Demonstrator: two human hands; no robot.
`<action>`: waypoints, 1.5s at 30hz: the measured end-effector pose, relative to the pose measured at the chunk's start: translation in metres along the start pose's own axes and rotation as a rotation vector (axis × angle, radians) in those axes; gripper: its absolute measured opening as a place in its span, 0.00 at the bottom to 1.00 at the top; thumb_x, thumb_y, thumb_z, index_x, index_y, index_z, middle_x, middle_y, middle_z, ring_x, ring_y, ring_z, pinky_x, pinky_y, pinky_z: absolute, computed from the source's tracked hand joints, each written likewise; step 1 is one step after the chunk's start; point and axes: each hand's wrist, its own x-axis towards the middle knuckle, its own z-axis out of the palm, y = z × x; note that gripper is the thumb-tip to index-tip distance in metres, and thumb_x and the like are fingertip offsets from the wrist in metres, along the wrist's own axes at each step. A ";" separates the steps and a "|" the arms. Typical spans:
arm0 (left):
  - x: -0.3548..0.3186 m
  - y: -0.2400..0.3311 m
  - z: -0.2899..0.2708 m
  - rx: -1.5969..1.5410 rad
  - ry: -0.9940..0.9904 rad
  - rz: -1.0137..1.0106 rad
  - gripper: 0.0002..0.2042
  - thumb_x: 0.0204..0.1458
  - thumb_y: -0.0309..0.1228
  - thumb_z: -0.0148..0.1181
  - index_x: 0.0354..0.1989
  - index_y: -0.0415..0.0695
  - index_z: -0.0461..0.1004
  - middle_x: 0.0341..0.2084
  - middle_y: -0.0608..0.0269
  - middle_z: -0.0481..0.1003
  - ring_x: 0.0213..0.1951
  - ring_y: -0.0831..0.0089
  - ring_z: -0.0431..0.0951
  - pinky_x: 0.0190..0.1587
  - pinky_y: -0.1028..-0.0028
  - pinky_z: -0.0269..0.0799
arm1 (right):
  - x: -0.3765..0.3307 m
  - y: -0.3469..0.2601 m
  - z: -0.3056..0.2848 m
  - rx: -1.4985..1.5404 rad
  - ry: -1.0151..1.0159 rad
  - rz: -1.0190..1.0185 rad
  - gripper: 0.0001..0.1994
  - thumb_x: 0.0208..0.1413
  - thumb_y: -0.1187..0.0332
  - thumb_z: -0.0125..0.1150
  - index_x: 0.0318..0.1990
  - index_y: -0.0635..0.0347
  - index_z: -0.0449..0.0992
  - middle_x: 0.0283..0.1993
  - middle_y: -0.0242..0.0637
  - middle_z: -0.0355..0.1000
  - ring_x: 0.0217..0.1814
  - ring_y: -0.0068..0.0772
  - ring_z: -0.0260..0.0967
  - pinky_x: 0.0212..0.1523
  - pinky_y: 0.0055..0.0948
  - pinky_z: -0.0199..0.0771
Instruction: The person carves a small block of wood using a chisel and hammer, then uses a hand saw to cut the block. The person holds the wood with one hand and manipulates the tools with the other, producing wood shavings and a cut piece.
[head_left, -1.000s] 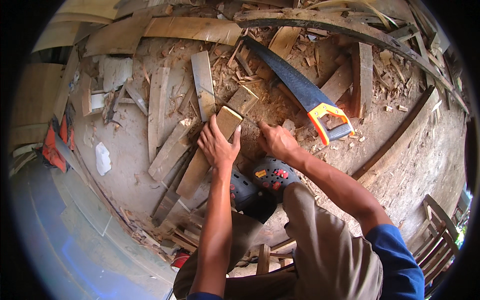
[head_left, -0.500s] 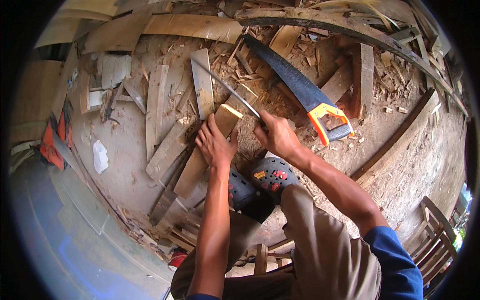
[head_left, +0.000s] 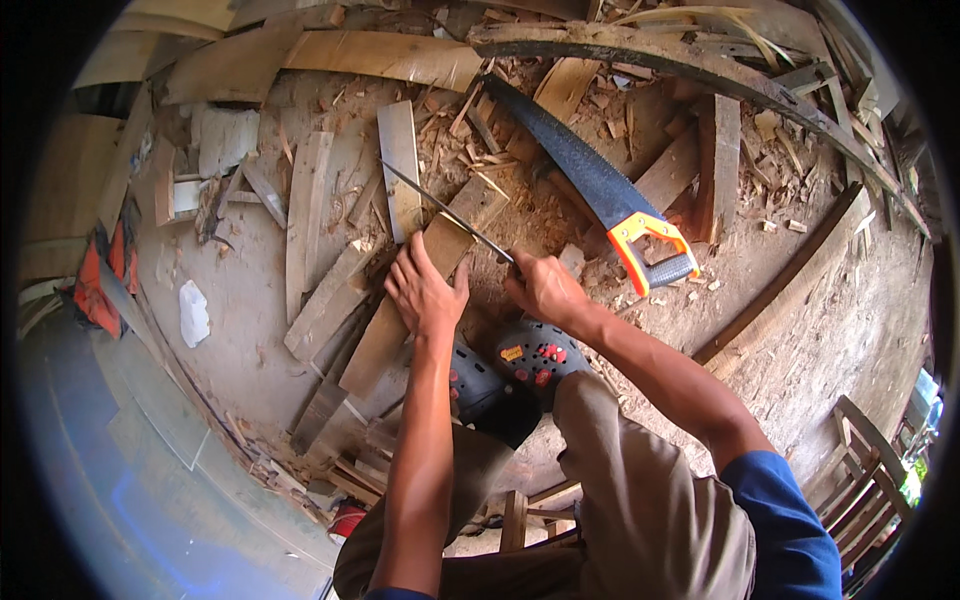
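My left hand (head_left: 425, 290) lies flat with fingers spread on a long wooden plank (head_left: 420, 275) that slants across the dusty ground. My right hand (head_left: 545, 285) is closed around the handle end of a thin metal blade (head_left: 445, 210), which runs up and to the left over the plank's far end. Both forearms come in from the lower edge. My dark perforated shoes (head_left: 525, 365) stand just below the hands.
A black hand saw with an orange handle (head_left: 650, 245) lies to the right of my right hand. Several planks, offcuts and wood chips litter the ground all around. A long curved beam (head_left: 680, 60) crosses the top. An orange object (head_left: 95, 290) lies far left.
The thin blade has come into view and now stretches farther up-left over the plank. My right hand shifted slightly. The left hand stayed on the plank.
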 end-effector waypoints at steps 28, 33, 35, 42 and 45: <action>0.006 -0.006 -0.007 -0.131 0.039 -0.039 0.40 0.47 0.53 0.72 0.62 0.42 0.63 0.53 0.45 0.71 0.55 0.46 0.72 0.54 0.48 0.67 | -0.004 -0.020 -0.021 0.121 0.082 0.193 0.16 0.60 0.65 0.60 0.50 0.67 0.73 0.30 0.62 0.76 0.38 0.66 0.77 0.40 0.56 0.76; 0.031 -0.017 -0.029 -0.467 -0.246 -0.241 0.39 0.40 0.42 0.80 0.56 0.40 0.63 0.56 0.38 0.70 0.60 0.44 0.70 0.51 0.45 0.71 | -0.011 -0.022 -0.045 0.226 0.192 0.245 0.17 0.59 0.67 0.61 0.51 0.70 0.72 0.23 0.57 0.72 0.29 0.61 0.75 0.33 0.50 0.72; 0.038 -0.020 -0.037 -0.454 -0.261 -0.285 0.43 0.38 0.46 0.81 0.58 0.39 0.62 0.56 0.36 0.70 0.59 0.43 0.71 0.50 0.46 0.72 | -0.012 -0.020 -0.049 0.212 0.206 0.222 0.17 0.59 0.67 0.61 0.51 0.70 0.72 0.22 0.55 0.70 0.27 0.58 0.74 0.32 0.49 0.71; 0.042 -0.024 -0.042 -0.261 -0.144 -0.043 0.54 0.30 0.54 0.84 0.63 0.34 0.63 0.56 0.34 0.71 0.58 0.42 0.72 0.56 0.52 0.73 | -0.013 -0.026 -0.037 0.227 0.126 0.131 0.11 0.60 0.68 0.59 0.44 0.68 0.71 0.23 0.56 0.73 0.28 0.62 0.74 0.32 0.50 0.73; 0.048 -0.025 -0.045 -0.297 -0.237 -0.004 0.51 0.31 0.54 0.84 0.59 0.31 0.66 0.55 0.33 0.71 0.57 0.42 0.73 0.56 0.51 0.73 | -0.014 -0.023 -0.031 0.211 0.089 0.135 0.11 0.60 0.68 0.59 0.43 0.67 0.71 0.24 0.57 0.74 0.30 0.63 0.75 0.33 0.51 0.73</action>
